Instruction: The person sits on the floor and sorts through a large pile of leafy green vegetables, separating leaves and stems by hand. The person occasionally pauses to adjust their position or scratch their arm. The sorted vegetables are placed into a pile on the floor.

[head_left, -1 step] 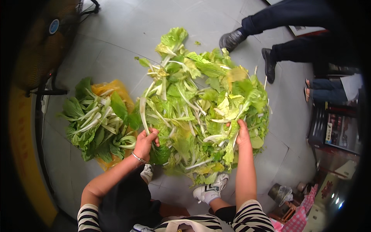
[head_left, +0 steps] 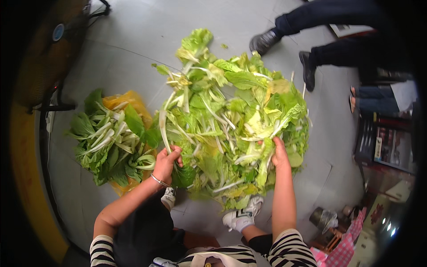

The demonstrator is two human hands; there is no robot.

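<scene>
My left hand (head_left: 167,163), with a bangle at its wrist, is closed round a long leafy-green stalk (head_left: 163,129). Its white stem points up and away, and its dark green leaf (head_left: 183,176) hangs below the fist. On the right, my right hand (head_left: 279,153) pinches yellow-green leaves (head_left: 267,147) over the pile; the fingertips are partly hidden by them. Before me a broad pile of loose leaves and white stems (head_left: 209,115) spreads over the floor. To the left, a heap of whole leafy greens (head_left: 106,138) lies on a yellow plastic bag (head_left: 138,107).
My white shoes (head_left: 240,218) stand at the pile's near edge. Another person's dark shoe (head_left: 265,42) is by its far right edge, and a further person's legs (head_left: 376,100) show at right. A fan (head_left: 58,58) stands far left. A lined bin (head_left: 322,219) and pink checked cloth (head_left: 351,236) are at lower right.
The whole view has shifted slightly to the left. Both hands keep their grip and place over the pile.
</scene>
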